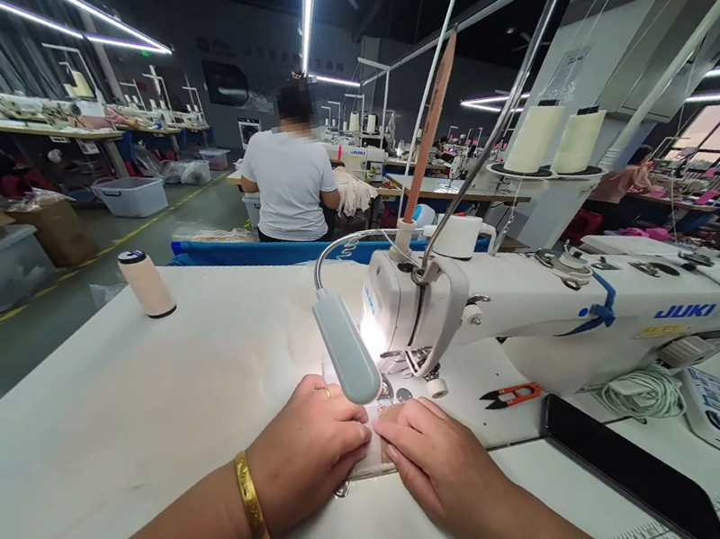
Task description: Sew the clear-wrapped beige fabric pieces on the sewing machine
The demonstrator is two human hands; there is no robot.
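Nearest to the camera, the left hand (312, 441) and the right hand (443, 470) lie close together before the sewing machine (536, 305). Right fingertips touch a small tan piece (386, 453), placed between the hands, well inside the far edge of the tabletop (86, 440). Whether either grip is closed on it, I cannot tell. One beige thread cone (148, 287) stands upright near the far left corner; orange snips (523, 392) lie right of the hands.
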